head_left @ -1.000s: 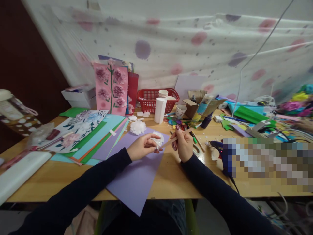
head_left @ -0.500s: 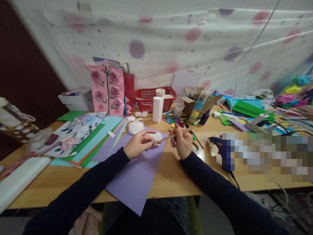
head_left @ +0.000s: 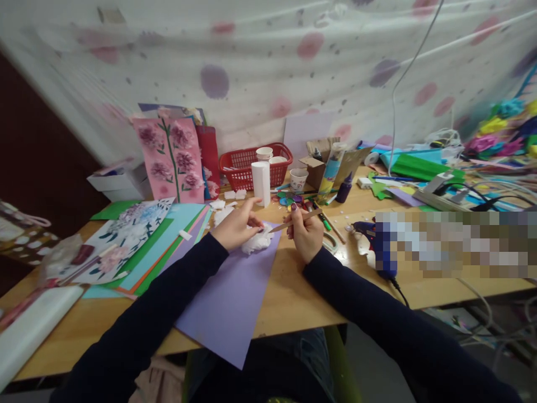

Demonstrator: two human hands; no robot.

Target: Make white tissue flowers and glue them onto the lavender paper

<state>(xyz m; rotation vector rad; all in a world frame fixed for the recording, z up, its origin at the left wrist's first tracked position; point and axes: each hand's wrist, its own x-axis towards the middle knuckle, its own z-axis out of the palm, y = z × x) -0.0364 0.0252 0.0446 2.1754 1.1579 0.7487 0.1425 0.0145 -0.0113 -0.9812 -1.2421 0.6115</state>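
While pinching the white paper flower (head_left: 257, 242) in the left hand (head_left: 235, 228), grips a wooden stick (head_left: 293, 220) right-handed (head_left: 305, 238), tip aimed leftward at the flower.

Both arms reach forward in dark sleeves, forearms angling inward so the hands nearly meet. The left hand (head_left: 237, 228) lies palm down, fingers curled and pinched together at their tips, thumb tucked toward the right. The right hand (head_left: 305, 238) stands just beside it, closed in a loose fist (back of the hand toward the camera), its thumb and forefinger pinching at the top.
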